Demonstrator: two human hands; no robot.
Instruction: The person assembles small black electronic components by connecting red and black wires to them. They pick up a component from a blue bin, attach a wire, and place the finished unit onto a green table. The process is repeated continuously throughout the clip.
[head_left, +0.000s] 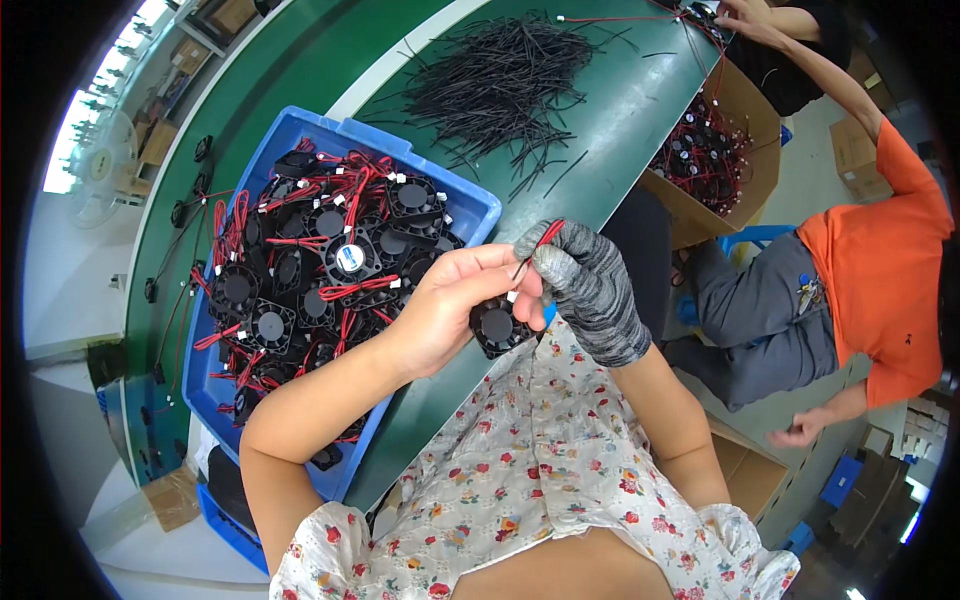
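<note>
Bare left hand (450, 305) pinches a small black fan (497, 326); above it, gloved right hand (590, 285) grips its red-black leads (540, 240). Judged: lead handling, needing steady tension.

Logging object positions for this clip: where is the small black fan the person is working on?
In the head view the small black fan hangs centre-frame, below the left hand and beside the gloved right hand, just right of the blue bin.

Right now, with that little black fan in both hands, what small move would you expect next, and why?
Probably drawing the red and black wires straight: the gloved right hand pinches them above the small black fan, which the bare left hand steadies. A heap of black ties lies on the green table.
</note>
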